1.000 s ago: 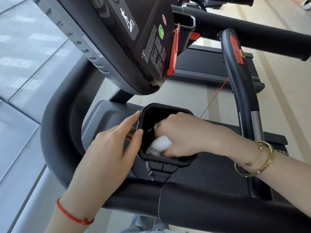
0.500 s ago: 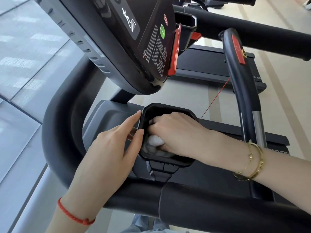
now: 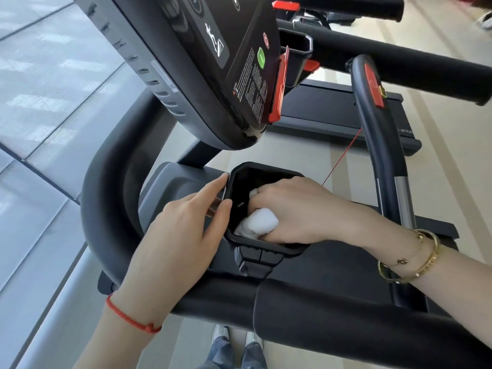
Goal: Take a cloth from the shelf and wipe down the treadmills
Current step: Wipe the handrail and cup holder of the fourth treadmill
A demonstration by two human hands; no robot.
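Right hand (image 3: 300, 211): fingers curled around a balled white cloth (image 3: 259, 225), clamped on it, pushed down inside the black cup holder (image 3: 266, 246). Fingertips are hidden below the rim; only the knuckles and a wad of cloth bulging out under the thumb side are seen.

Left hand (image 3: 183, 230): fingers (image 3: 213, 186) straight and slightly apart, laid flat against the outer wall of the cup holder just beside the right hand. Nothing is held; it is judged to be steadying the holder.

Handling: the cloth is judged light, soft and fully compressible, with no slip or breakage risk. It is best kept bunched in the palm so it fills the corners; loose ends could snag on the rim. The holder walls look like stiff moulded plastic, so firm pressure should be tolerated.

Outward from the fingers: small buttons (image 3: 259, 255) sit directly below the holder and could be pressed by accident. The treadmill console (image 3: 213, 62) overhangs above the hands, a padded handrail (image 3: 332, 310) runs near the wrists, and an upright grip with a red tab (image 3: 372, 102) stands to the right. A second treadmill deck (image 3: 332, 110) lies beyond it. Pale floor (image 3: 439, 182) is seen around the machines, with glazed panels to the left.
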